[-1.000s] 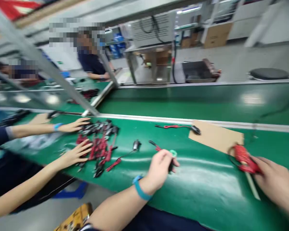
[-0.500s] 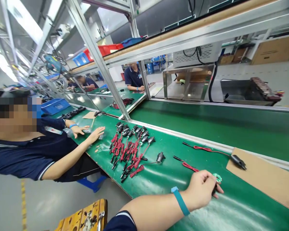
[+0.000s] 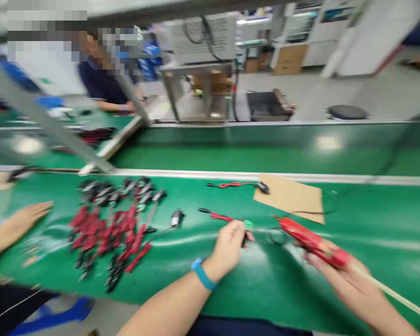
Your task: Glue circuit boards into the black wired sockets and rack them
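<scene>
My left hand (image 3: 229, 245) is closed around a small dark part, mostly hidden by my fingers. A green ring-shaped end (image 3: 248, 226) shows at my fingertips. A coiled red cable (image 3: 222, 217) with a black plug end lies just behind this hand. On the right, my right hand (image 3: 346, 280) grips a red glue gun (image 3: 311, 240), its tip pointing left toward my left hand. From the gun's rear runs a long pale stick. A dark wire loop (image 3: 277, 236) shows beneath its tip. The view is blurred by motion.
Several black sockets (image 3: 105, 192) with bundled red cables (image 3: 98, 228) lie to the left, one socket (image 3: 177, 218) apart. Another socket (image 3: 262, 187) rests on a cardboard sheet (image 3: 290, 197). A co-worker's hand (image 3: 24, 224) is at the far left. A metal post (image 3: 56, 116) stands behind.
My view has swung right and down. My right hand has come into view, holding the red glue gun. My left hand still holds the part with the green end.
</scene>
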Demonstrator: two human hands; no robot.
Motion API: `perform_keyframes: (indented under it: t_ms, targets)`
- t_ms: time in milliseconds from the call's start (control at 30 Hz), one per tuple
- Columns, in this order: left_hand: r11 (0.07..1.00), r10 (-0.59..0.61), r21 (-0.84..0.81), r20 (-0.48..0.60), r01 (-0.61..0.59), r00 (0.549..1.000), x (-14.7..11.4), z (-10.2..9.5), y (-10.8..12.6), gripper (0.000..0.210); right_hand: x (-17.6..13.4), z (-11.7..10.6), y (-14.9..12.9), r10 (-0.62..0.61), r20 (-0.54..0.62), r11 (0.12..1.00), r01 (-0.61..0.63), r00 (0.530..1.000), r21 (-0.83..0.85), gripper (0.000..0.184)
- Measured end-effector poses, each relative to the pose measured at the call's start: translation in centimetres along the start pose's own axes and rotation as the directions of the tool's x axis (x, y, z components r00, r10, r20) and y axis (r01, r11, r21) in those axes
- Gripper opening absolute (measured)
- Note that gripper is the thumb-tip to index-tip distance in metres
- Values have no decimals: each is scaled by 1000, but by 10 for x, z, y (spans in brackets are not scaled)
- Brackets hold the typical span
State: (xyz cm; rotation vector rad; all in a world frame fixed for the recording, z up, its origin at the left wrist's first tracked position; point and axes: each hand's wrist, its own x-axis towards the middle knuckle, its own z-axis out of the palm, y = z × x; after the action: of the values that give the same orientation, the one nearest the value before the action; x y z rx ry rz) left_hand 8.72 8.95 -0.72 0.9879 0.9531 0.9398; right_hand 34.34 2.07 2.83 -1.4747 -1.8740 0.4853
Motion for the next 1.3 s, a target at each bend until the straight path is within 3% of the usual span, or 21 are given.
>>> perform_keyframes:
  t_ms: [100, 367, 567, 767, 1300]
  targets:
    - [992, 72, 109, -41, -67, 997, 20, -4, 5, 41, 6, -3, -6, 46, 165, 997, -55, 985, 50, 27]
    - [976, 127, 182, -50, -116, 991, 56, -1, 10, 38, 52, 8, -12, 62, 144, 981, -87, 988, 174, 19]
    - [961, 96, 259, 15, -97, 995, 55, -6, 1, 36, 55, 18, -1, 82, 199, 963, -129, 977, 238, 17]
    - [976, 72, 205, 35, -78, 997, 54, -6, 3, 34, 55, 23, 1, 82, 276, 961, -150, 958, 235, 18]
    - [977, 49, 207, 36, -56, 998, 52, -7, 3, 34, 55, 27, 5, 62, 262, 968, -123, 963, 220, 15]
